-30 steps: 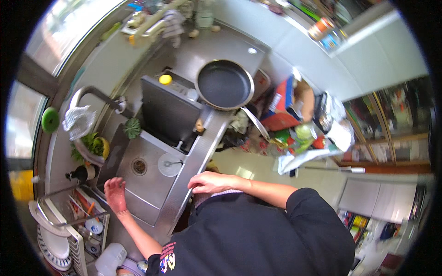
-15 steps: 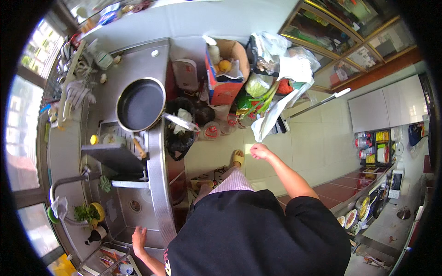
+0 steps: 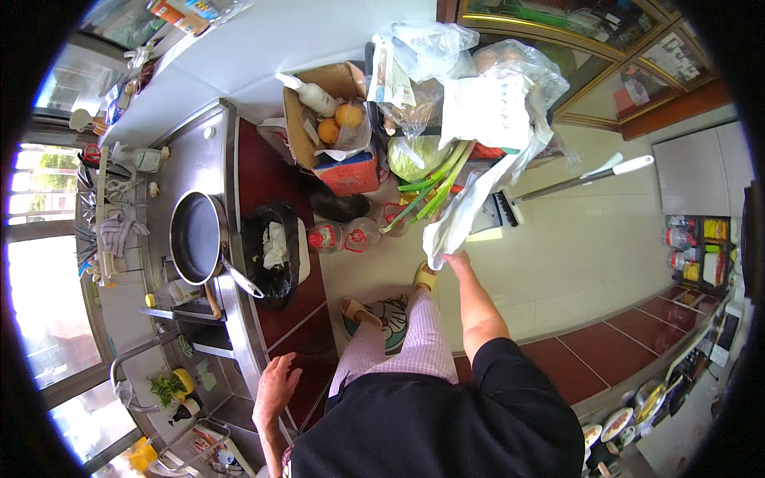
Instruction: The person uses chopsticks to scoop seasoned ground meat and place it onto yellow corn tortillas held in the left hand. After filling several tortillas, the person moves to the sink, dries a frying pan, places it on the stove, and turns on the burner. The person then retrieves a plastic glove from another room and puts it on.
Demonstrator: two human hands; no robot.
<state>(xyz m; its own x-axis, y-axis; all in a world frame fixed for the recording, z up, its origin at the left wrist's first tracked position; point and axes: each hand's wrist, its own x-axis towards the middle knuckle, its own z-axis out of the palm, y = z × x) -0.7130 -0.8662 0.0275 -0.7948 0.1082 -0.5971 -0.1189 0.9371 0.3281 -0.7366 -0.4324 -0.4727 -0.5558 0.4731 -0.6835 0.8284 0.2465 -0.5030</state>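
Observation:
My right hand [image 3: 457, 260] reaches forward to the lower end of a long white cloth [image 3: 470, 209], which hangs from a heap of bags at the back. It touches the cloth; most of its fingers are hidden there, so its grip does not show. My left hand [image 3: 276, 387] is raised beside the edge of the sink, fingers loosely bent and apart, holding nothing. Green onions [image 3: 441, 185] and a cabbage [image 3: 417, 156] lie just behind the cloth.
On the left counter a frying pan [image 3: 196, 237] rests with its handle past the edge, above a black-lined trash bin [image 3: 271, 280]. Beyond stand a carton [image 3: 351, 178] with oranges and several plastic bottles [image 3: 361, 235]. A long-handled floor tool [image 3: 586, 178] leans right of the cloth.
My right hand has moved forward onto the end of the cloth. My left hand has come up and right, out from over the sink. The view has shifted as well.

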